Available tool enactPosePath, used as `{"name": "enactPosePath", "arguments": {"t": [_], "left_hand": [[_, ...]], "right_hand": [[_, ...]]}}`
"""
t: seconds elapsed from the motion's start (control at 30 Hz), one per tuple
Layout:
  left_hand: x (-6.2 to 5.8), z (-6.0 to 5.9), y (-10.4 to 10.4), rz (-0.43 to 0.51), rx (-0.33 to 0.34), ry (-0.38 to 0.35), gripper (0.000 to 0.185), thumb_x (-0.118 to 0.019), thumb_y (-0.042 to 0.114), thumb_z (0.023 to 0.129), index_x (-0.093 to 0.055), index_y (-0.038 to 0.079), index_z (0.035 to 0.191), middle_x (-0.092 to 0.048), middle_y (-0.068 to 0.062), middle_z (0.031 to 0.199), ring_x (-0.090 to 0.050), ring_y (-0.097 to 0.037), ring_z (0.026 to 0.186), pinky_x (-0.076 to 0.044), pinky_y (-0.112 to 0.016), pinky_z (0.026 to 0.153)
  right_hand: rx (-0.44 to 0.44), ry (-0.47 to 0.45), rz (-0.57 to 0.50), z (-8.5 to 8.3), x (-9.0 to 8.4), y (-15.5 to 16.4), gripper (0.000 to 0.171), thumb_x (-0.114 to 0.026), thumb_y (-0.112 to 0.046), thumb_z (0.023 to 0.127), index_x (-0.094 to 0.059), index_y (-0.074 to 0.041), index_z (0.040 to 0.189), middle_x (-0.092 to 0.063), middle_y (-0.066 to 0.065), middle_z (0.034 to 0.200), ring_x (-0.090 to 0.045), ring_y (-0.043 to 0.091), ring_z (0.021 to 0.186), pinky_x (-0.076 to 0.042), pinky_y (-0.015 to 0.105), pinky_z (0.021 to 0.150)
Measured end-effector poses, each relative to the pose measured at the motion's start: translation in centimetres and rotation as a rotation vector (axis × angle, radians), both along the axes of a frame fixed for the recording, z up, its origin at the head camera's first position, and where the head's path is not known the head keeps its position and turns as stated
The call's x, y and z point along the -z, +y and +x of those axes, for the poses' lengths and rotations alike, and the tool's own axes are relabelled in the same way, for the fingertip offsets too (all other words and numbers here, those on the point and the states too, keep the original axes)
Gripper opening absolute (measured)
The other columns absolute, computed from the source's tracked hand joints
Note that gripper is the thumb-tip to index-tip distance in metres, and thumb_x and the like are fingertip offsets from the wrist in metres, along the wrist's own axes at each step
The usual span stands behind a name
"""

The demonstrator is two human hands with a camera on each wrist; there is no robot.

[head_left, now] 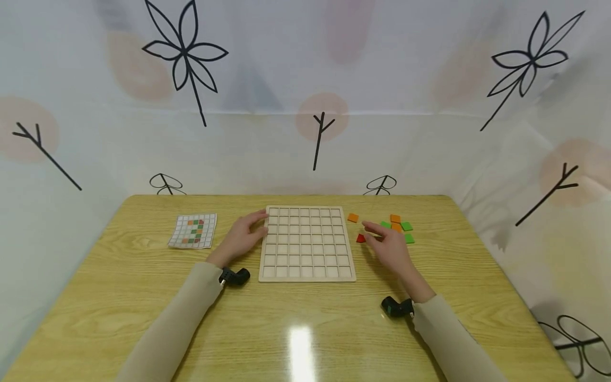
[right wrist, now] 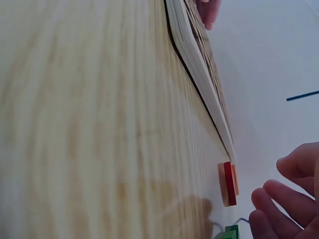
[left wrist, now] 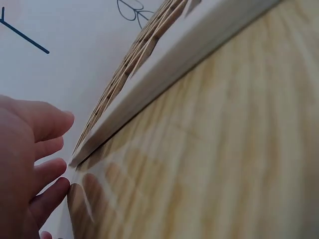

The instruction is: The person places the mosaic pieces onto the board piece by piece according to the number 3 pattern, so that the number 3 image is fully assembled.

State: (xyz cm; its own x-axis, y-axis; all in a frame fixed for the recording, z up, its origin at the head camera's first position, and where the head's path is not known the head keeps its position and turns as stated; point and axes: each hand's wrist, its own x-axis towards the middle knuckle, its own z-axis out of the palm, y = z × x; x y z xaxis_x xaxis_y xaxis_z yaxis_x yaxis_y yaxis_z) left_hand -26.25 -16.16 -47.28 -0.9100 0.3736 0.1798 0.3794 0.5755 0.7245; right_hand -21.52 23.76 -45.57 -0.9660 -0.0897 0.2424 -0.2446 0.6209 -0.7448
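A square wooden grid board (head_left: 307,248) with bare cells lies in the middle of the table. My left hand (head_left: 242,236) is at the board's left edge, fingers loosely spread; the left wrist view shows these fingers (left wrist: 52,119) by the board's corner. To the right of the board, my right hand (head_left: 392,251) hovers over the table with thumb and fingers apart, holding nothing. Just beyond its fingertips is a red square tile (head_left: 360,239), which stands out in the right wrist view near the board's edge. An orange tile (head_left: 352,217) lies farther back beside the board.
Several orange and green tiles (head_left: 407,226) lie loosely grouped behind the right hand, partly hidden by it. On the left sits a paper card (head_left: 179,233) printed with a grid and coloured squares. A patterned cloth (head_left: 267,154) surrounds the wooden table (head_left: 267,329) at the back and sides.
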Motion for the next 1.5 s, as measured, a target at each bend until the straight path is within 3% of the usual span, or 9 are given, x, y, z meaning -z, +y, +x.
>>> {"name": "enactPosePath", "arguments": {"t": [0.07,0.2,0.23,0.3,0.4,0.5,0.83,1.13,1.5], "left_hand": [[0.3,-0.3,-0.2,-0.036,0.016,0.04,0.046,-0.058,0.023,0.102,-0.053,0.004,0.143,-0.04,-0.011,0.155,-0.033,-0.033,0.144,-0.009,-0.058,0.119],[0.8,-0.2,-0.7,-0.12,0.071,0.122,0.044,-0.059,0.021,0.101,-0.056,0.003,0.141,-0.039,-0.012,0.156,-0.035,-0.035,0.142,-0.021,-0.058,0.117],[0.9,-0.2,-0.7,-0.137,0.081,0.141,0.043,-0.059,0.021,0.101,-0.057,0.003,0.14,-0.039,-0.012,0.156,-0.035,-0.036,0.142,-0.024,-0.058,0.115],[1.0,-0.1,-0.8,-0.153,0.096,0.17,0.042,-0.06,0.021,0.101,-0.058,0.003,0.139,-0.04,-0.013,0.155,-0.036,-0.036,0.141,-0.028,-0.057,0.114],[1.1,-0.1,-0.8,-0.157,0.099,0.189,0.042,-0.059,0.023,0.102,-0.058,0.004,0.14,-0.041,-0.013,0.155,-0.036,-0.035,0.141,-0.028,-0.056,0.114],[1.1,-0.1,-0.6,-0.16,0.1,0.194,0.043,-0.059,0.024,0.102,-0.058,0.005,0.14,-0.04,-0.012,0.155,-0.036,-0.034,0.141,-0.027,-0.057,0.114],[0.6,0.2,-0.4,-0.17,0.081,0.167,0.043,-0.06,0.025,0.102,-0.058,0.006,0.141,-0.039,-0.011,0.156,-0.037,-0.036,0.141,-0.024,-0.058,0.115],[0.5,0.3,-0.5,-0.165,0.084,0.158,0.042,-0.059,0.024,0.102,-0.058,0.005,0.14,-0.04,-0.012,0.156,-0.036,-0.036,0.141,-0.025,-0.058,0.115],[0.4,0.3,-0.4,-0.158,0.086,0.16,0.042,-0.06,0.023,0.102,-0.058,0.005,0.14,-0.039,-0.012,0.156,-0.036,-0.037,0.141,-0.025,-0.058,0.115]], "right_hand": [[0.0,-0.009,0.006,-0.1,0.0,0.0,0.033,-0.063,-0.008,0.098,-0.066,-0.002,0.13,-0.071,0.025,0.103,-0.071,0.035,0.09,-0.033,0.025,0.039],[-0.013,-0.021,0.044,-0.3,0.0,0.0,0.03,-0.066,-0.008,0.096,-0.07,-0.003,0.125,-0.072,0.024,0.097,-0.07,0.03,0.082,-0.034,0.024,0.041],[-0.02,-0.028,0.052,-0.3,0.0,0.0,0.029,-0.066,-0.008,0.096,-0.07,-0.003,0.124,-0.072,0.023,0.097,-0.069,0.029,0.08,-0.034,0.024,0.041],[-0.035,-0.028,0.073,-0.4,-0.1,0.1,0.029,-0.067,-0.007,0.094,-0.071,-0.003,0.122,-0.071,0.02,0.113,-0.068,0.029,0.081,-0.038,0.025,0.044],[-0.054,-0.021,0.108,-0.6,-0.2,0.2,0.028,-0.068,-0.005,0.093,-0.072,-0.003,0.12,-0.071,0.019,0.114,-0.069,0.032,0.086,-0.045,0.025,0.05],[-0.067,-0.016,0.129,-0.8,-0.4,0.4,0.026,-0.07,-0.004,0.092,-0.073,-0.004,0.117,-0.071,0.017,0.113,-0.07,0.034,0.094,-0.051,0.028,0.058],[-0.106,-0.06,0.197,-1.1,-0.7,0.6,0.025,-0.072,-0.004,0.091,-0.073,-0.004,0.116,-0.069,0.017,0.116,-0.068,0.033,0.096,-0.057,0.041,0.071],[-0.133,-0.072,0.253,-1.3,-0.7,0.5,0.025,-0.073,-0.001,0.089,-0.075,-0.003,0.114,-0.069,0.017,0.116,-0.065,0.034,0.103,-0.054,0.05,0.085],[-0.114,-0.091,0.28,-1.6,-0.6,0.5,0.025,-0.074,-0.003,0.089,-0.075,-0.005,0.114,-0.069,0.015,0.115,-0.064,0.03,0.1,-0.053,0.049,0.082]]}}
